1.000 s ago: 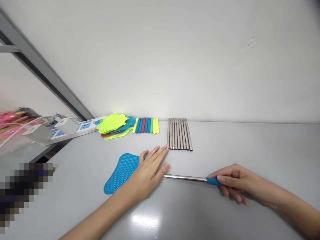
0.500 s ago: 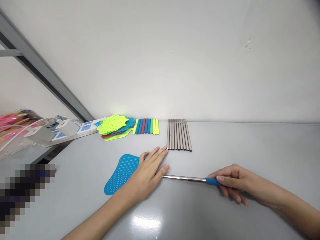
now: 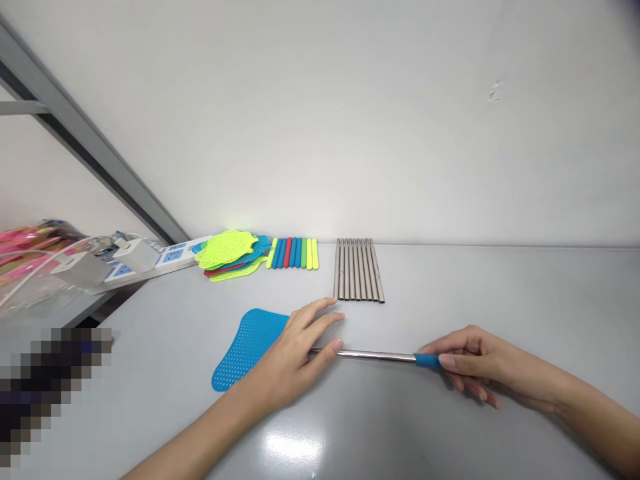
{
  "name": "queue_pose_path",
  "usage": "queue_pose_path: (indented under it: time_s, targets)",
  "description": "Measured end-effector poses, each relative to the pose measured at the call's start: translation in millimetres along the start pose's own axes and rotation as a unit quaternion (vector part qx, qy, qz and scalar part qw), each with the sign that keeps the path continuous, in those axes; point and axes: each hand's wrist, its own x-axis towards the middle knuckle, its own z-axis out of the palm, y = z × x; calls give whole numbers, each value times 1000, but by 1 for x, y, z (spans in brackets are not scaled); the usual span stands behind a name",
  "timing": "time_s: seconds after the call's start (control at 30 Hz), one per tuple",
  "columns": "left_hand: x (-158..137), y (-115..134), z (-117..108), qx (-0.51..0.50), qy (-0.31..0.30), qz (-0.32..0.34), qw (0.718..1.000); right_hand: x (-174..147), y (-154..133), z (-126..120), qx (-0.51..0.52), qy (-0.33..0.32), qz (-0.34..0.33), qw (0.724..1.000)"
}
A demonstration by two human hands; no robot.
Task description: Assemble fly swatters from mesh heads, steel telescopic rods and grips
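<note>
The blue mesh paddle (image 3: 245,350) lay flat on the counter (image 3: 525,300), its right part beneath the left hand (image 3: 295,347). A metal rod (image 3: 377,355) ran out to the right from under that hand, crossing below its thumb, and ended in a blue grip (image 3: 426,360). The right hand (image 3: 470,363) held this grip at its outer end, pinched between thumb and index finger, the other fingers hanging loose below. The left hand was open, its fingers bent and apart; whether its palm pressed on the rod could not be told.

Half a second earlier the left fingers had lain straighter and closer together. By now they had lifted and curled, leaving more of the paddle's upper edge in view. Paddle and grip had shifted slightly rightward, while the row of metal tubes (image 3: 358,270) beyond the left hand had stayed in place.
</note>
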Motion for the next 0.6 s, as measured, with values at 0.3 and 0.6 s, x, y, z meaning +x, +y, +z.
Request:
queue_pose_path:
  time_s: [0.3, 0.6]
  targets:
    - [0, -9, -8, 54, 7, 46, 997, -10, -7, -34, -53, 54, -15, 997]
    - [0, -6, -11, 65, -23, 63, 996, -13, -4, -49, -100, 44, -16, 994]
